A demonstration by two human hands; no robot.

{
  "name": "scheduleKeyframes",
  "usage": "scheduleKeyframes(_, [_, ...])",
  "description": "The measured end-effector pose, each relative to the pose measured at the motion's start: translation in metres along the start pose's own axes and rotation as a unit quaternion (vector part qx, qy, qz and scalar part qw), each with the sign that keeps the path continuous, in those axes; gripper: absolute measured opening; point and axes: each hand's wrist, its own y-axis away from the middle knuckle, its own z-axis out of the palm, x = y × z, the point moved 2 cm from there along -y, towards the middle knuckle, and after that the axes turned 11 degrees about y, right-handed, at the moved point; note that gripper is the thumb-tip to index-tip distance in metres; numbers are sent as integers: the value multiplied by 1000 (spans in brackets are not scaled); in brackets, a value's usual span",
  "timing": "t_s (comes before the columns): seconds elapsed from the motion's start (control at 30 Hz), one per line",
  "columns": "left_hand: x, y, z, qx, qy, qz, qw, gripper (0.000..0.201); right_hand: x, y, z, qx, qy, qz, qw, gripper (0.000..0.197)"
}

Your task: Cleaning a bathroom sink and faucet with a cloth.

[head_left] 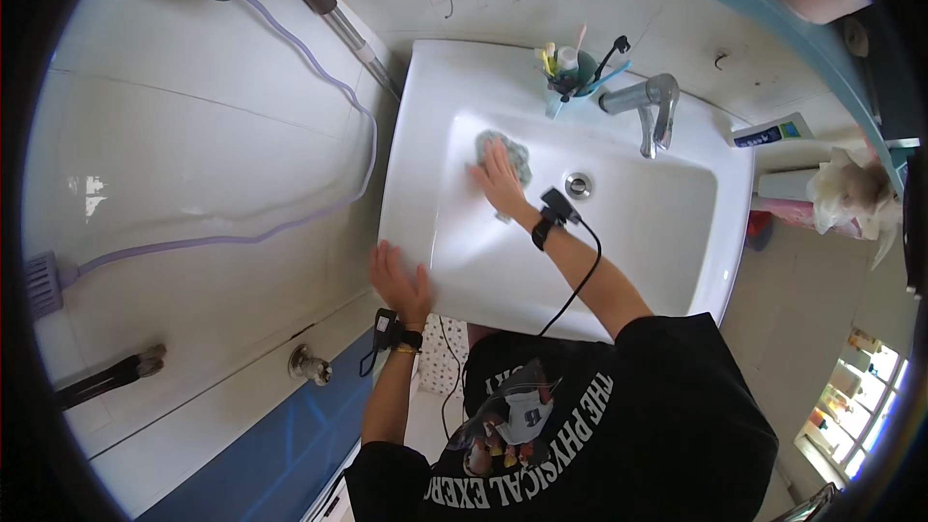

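Observation:
Inside the white sink (657, 242), a crumpled grey-green cloth (523, 157) lies against the left part of the basin. My right hand (501, 180) is on top of it, holding it down with the fingers stretched over it and pressed together. Part of the cloth is hidden under those fingers. At the sink's left front corner, my left hand (398, 282) rests on the rim with its fingers spread and nothing in it. Near my right hand is the round metal drain (578, 185).
Behind the basin stand a cup (558, 104) of toothbrushes and a chrome faucet (650, 102). A tube (770, 132) sits by the back right corner. On the left, a purple hose (213, 244) runs along the tiled wall. A black cable (586, 280) hangs from my right wrist.

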Motion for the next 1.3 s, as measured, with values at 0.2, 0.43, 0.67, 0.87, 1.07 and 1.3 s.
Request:
scheduleKeyframes(0.2, [1,-2,2,-1,4,3,1000,46,14,71,37,-141,53,-11,989,66])
scheduleKeyframes(0.43, [0,4,-2,-4,17,7,1000,42,-57,37,20,6,-94,-211,973,61])
scheduleKeyframes(0.67, [-1,0,1,8,39,2,999,44,-15,-12,4,54,0,-135,989,64])
scheduleKeyframes(0.87, [-3,2,-1,-4,33,-10,999,44,-38,84,33,-184,-161,-140,960,67])
scheduleKeyframes(1.07, [-3,5,-1,4,18,-8,1000,42,-63,142,5,-202,-39,-277,939,41])
scheduleKeyframes(1.3, [0,2,-1,6,13,-7,1000,42,46,76,-7,-151,21,-83,985,15])
